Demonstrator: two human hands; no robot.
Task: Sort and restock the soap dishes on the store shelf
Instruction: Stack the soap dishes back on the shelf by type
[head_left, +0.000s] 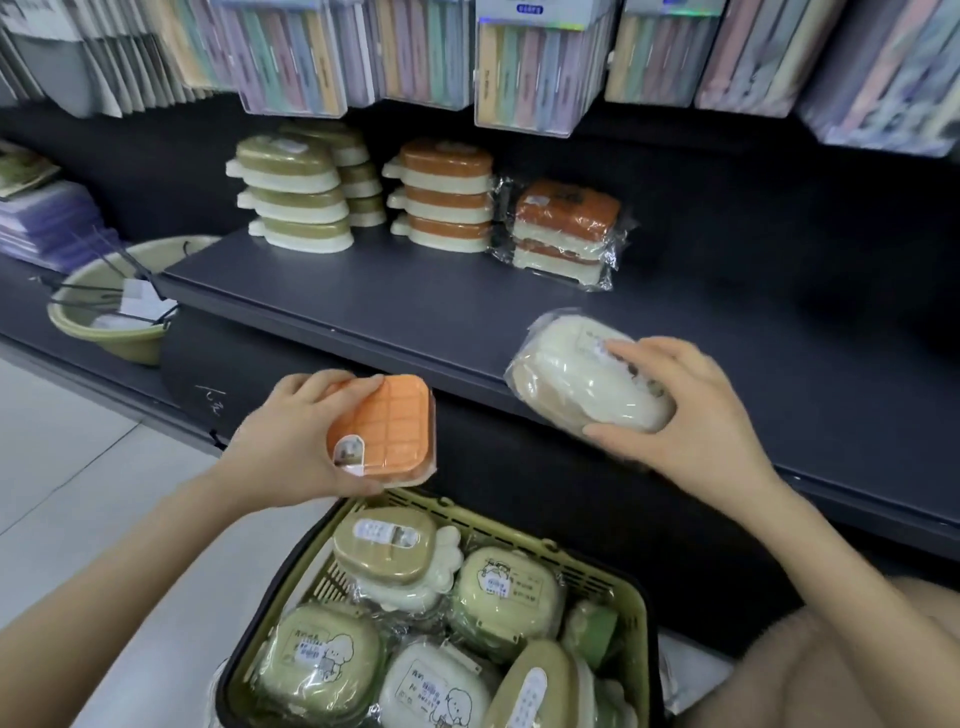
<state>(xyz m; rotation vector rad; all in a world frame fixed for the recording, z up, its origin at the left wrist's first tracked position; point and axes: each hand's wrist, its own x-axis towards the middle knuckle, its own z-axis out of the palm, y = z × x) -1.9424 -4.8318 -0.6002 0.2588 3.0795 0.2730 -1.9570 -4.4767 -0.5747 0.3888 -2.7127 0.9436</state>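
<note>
Since colour-sorting seemed intended, an orange soap dish (387, 423) was gripped by the left hand (288, 449), a cream dish (569, 382) by the right hand (693, 415).

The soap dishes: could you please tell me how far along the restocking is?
Done: olive stacks, an orange stack and wrapped orange dishes stand sorted on the shelf. In hand: the left hand holds an orange dish, the right hand a cream dish at its front edge. Left: the basket holds several green and cream dishes.
</note>
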